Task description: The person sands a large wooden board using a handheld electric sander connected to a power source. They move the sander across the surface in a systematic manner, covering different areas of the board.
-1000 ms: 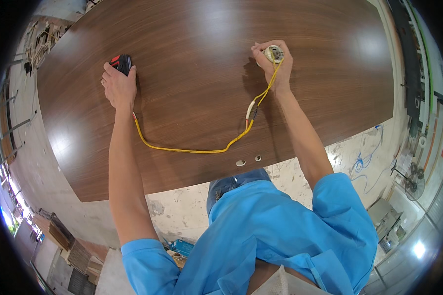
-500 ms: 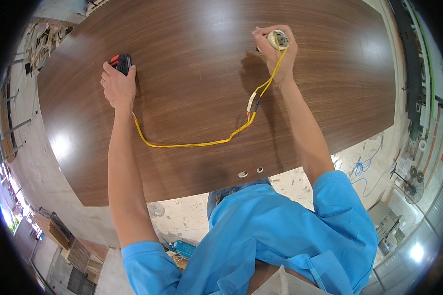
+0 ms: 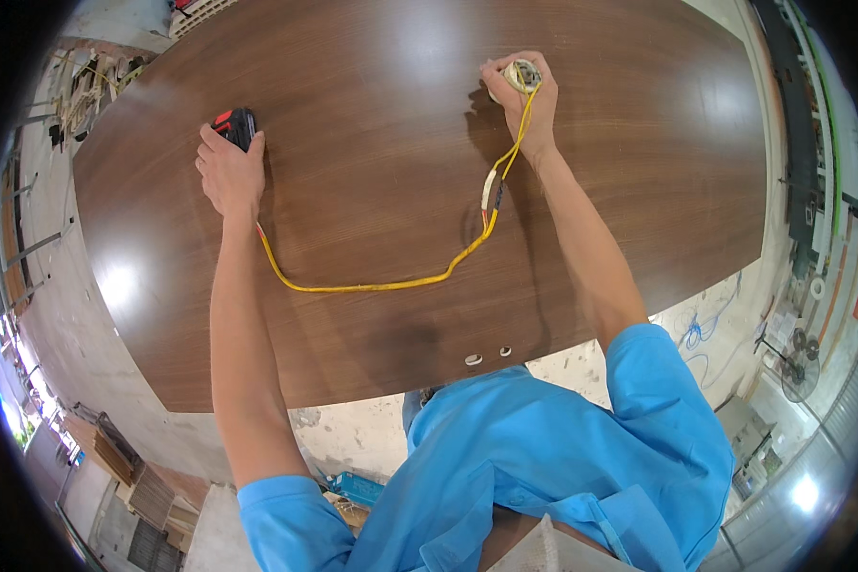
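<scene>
At the left of the table, my left hand (image 3: 231,176) is closed around the near end of a black-and-red battery pack (image 3: 234,126), like those of cordless tools. Farther right, my right hand (image 3: 538,119) grips a round cream-white fitting (image 3: 522,76) that looks like a lamp holder, its back with metal parts turned up. A yellow cable (image 3: 372,287) runs from under my left wrist across the table to this fitting. It splits into two strands near white and black taped joints (image 3: 491,191). My left palm hides the cable's end at the battery.
Beneath both hands lies a dark brown wooden table (image 3: 372,172) with two small holes by its near edge. A standing fan (image 3: 799,367) and a tangled blue cord (image 3: 701,332) are on the floor at right. Wood pieces (image 3: 91,95) lie beyond the far left edge.
My right hand has shifted slightly left with the round fitting, tilting it a little. The yellow strands moved along with it. My left hand stays on the battery pack.
</scene>
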A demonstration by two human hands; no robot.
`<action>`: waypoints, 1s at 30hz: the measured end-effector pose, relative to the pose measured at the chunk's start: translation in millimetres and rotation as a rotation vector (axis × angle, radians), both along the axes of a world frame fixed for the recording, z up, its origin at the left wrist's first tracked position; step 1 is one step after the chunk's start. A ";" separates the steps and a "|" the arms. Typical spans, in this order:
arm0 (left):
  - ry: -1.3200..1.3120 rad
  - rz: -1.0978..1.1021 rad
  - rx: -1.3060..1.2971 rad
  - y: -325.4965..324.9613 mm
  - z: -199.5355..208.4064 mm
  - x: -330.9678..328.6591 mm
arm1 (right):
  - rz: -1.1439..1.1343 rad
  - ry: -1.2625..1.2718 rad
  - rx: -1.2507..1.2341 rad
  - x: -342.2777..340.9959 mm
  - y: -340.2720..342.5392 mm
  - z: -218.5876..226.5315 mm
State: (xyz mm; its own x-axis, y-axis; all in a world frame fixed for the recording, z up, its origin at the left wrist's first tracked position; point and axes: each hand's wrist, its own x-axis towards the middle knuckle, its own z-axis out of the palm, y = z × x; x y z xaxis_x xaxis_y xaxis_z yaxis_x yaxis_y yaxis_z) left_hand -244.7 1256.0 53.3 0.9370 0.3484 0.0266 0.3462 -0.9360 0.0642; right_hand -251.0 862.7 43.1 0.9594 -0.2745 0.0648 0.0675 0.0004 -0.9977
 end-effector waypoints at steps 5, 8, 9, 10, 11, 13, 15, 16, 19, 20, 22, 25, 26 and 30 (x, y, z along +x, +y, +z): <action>-0.006 0.000 -0.011 -1.1 0.0 6.8 | 0.034 -0.156 0.016 15.4 -7.5 4.3; -0.014 -0.001 -0.018 -1.3 0.5 11.5 | 0.012 -0.155 0.032 29.9 -1.3 2.3; -0.017 -0.003 -0.012 -0.9 1.0 13.5 | 0.020 -0.154 0.038 34.8 2.6 0.7; -0.013 -0.002 -0.020 -1.2 1.0 13.2 | 0.024 -0.090 0.092 35.8 3.4 0.1; -0.010 0.003 -0.023 -0.8 1.3 13.3 | 0.021 -0.136 0.059 37.8 5.0 -0.6; -0.009 0.007 -0.024 -0.9 1.0 13.7 | 0.000 -0.032 -0.020 40.2 3.4 -0.7; -0.024 0.005 -0.019 -1.0 0.6 15.3 | 0.012 -0.107 -0.024 45.7 -2.8 1.5; -0.023 0.006 -0.020 -0.8 0.6 15.7 | -0.015 -0.139 -0.029 49.6 -4.3 2.2; -0.019 0.006 -0.022 -1.0 0.9 19.1 | 0.064 -0.253 0.063 65.1 -2.8 0.6; -0.017 0.009 -0.022 -0.8 1.4 20.2 | 0.033 -0.183 0.024 68.6 0.2 -1.0; -0.010 0.018 -0.024 -1.1 2.4 21.0 | 0.006 -0.052 -0.033 73.9 3.9 -3.4; 0.003 0.022 -0.029 -2.4 2.8 20.0 | 0.004 -0.063 0.025 80.5 2.7 -3.1; -0.005 0.024 -0.027 -3.0 2.8 19.8 | 0.023 -0.190 0.014 85.5 0.8 -1.5; -0.007 0.022 -0.022 -3.6 3.0 17.7 | -0.005 -0.191 -0.095 104.1 2.3 1.5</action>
State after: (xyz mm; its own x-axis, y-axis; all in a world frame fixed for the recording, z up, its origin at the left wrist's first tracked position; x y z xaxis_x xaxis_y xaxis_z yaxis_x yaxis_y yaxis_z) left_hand -226.9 1252.4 56.3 0.9288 0.3697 0.0252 0.3664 -0.9264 0.0867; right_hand -146.9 865.1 44.6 0.9258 -0.2633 0.2714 0.2554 -0.0938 -0.9623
